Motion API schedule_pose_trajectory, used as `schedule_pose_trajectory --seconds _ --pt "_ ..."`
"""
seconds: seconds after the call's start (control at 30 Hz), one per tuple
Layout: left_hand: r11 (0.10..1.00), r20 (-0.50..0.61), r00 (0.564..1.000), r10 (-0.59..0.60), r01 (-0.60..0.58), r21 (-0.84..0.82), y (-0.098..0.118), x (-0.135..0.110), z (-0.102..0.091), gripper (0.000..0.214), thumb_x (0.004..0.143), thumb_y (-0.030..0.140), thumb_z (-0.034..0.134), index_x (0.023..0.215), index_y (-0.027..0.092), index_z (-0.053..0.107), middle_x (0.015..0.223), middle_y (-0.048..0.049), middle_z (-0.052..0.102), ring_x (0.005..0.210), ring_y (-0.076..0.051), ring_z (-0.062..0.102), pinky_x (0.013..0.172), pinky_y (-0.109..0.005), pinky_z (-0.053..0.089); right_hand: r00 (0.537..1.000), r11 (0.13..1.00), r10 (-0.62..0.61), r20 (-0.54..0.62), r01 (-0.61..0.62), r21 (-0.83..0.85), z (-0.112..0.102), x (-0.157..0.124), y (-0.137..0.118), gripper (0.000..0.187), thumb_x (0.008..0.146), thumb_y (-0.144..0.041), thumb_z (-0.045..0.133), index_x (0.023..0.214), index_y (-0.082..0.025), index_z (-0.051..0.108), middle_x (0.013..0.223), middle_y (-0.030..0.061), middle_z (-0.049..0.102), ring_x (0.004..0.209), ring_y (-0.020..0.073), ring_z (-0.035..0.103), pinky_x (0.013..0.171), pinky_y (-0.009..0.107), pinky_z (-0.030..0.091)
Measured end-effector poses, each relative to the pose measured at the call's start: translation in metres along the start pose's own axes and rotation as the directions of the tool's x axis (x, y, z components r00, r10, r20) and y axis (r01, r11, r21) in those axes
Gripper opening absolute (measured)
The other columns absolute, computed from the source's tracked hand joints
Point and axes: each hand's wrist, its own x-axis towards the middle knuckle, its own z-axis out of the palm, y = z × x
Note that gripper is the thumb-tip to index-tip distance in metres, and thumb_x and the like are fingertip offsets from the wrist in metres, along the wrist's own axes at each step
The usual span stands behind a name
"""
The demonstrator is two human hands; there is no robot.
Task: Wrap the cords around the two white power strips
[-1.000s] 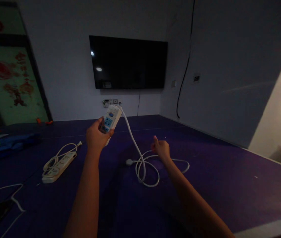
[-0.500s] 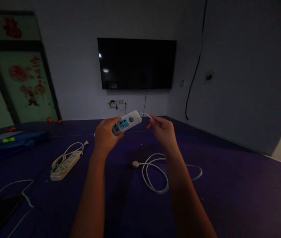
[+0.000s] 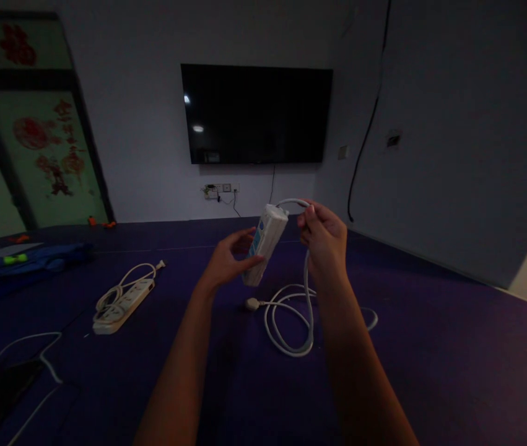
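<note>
Between the thumb and fingers of my left hand [image 3: 230, 259] a white power strip [image 3: 270, 238] with a blue socket face is held in the air. It tilts steeply, with its cord end up and its sockets turned to the left. My right hand [image 3: 326, 238] pinches the white cord [image 3: 293, 201] close to where it leaves the strip. From there the cord hangs down behind my right forearm into loose loops on the purple floor. The cord's plug [image 3: 252, 304] lies left of these loops.
A second white power strip [image 3: 126, 306], its cord bundled on top, lies on the floor [image 3: 254, 396] at left. Nearer are a dark flat object [image 3: 3, 387] and a white cable. Blue cloth [image 3: 54, 259] lies farther left. A television [image 3: 256, 114] hangs on the far wall.
The power strip has turned from nearly level to steeply tilted, its socket face swinging left. My left hand has moved right and lower; my right hand has shifted slightly right with the cord.
</note>
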Motion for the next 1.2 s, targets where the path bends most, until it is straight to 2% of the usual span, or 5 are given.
schedule_pose_trajectory --seconds 0.2,0.37,0.67,0.93,1.2 --pt "0.983 0.324 0.928 -0.185 0.176 0.057 -0.005 -0.006 0.022 0.086 0.052 0.029 0.082 0.130 0.022 0.046 0.121 -0.0152 0.057 0.110 -0.028 0.055 0.087 -0.041 0.047 0.985 0.989 0.051 -0.167 -0.027 0.144 0.014 -0.006 0.004 0.025 0.085 -0.040 0.052 0.097 -0.021 0.063 0.060 -0.0046 0.043 0.047 0.0054 0.038 0.044 0.019 0.030" --pt "0.993 0.402 0.911 -0.093 0.117 -0.035 0.005 -0.010 0.037 0.069 0.056 0.028 0.079 0.119 0.020 0.054 0.117 -0.0119 0.061 0.105 -0.027 0.058 0.087 -0.041 0.047 0.977 0.983 0.061 -0.205 -0.023 0.179 0.014 -0.006 0.004 0.029 0.085 -0.040 0.050 0.103 -0.021 0.061 0.060 -0.0048 0.042 0.043 0.0050 0.032 0.041 0.019 0.025" --pt "0.995 0.035 0.995 -0.098 0.098 0.020 0.001 0.000 0.009 0.056 0.056 0.034 0.077 0.104 0.012 0.058 0.100 -0.0099 0.066 0.088 -0.022 0.062 0.076 -0.034 0.049 0.998 0.999 0.036 -0.046 -0.038 -0.035 0.000 0.000 0.007 0.046 0.084 -0.048 0.049 0.120 -0.021 0.057 0.063 -0.0024 0.057 0.037 0.0031 0.036 0.035 0.018 0.023" --pt "0.985 -0.350 0.931 -0.103 0.144 0.094 0.019 0.000 -0.008 0.042 0.056 0.040 0.074 0.086 0.012 0.065 0.076 -0.0036 0.067 0.065 -0.016 0.060 0.058 -0.025 0.047 0.980 0.932 0.072 0.185 0.000 -0.362 0.011 -0.006 0.024 0.047 0.090 -0.039 0.038 0.131 -0.018 0.048 0.063 0.0001 0.064 0.040 0.0080 0.049 0.045 0.020 0.037" --pt "0.971 -0.288 0.947 -0.142 0.190 0.146 0.020 -0.002 -0.017 0.041 0.056 0.043 0.073 0.083 0.013 0.066 0.069 -0.0014 0.065 0.058 -0.015 0.058 0.052 -0.025 0.043 0.924 0.699 0.158 0.347 0.143 -0.700 0.011 -0.009 0.038 0.029 0.090 -0.022 0.042 0.108 -0.020 0.064 0.052 0.0013 0.061 0.054 0.0165 0.060 0.058 0.023 0.039"
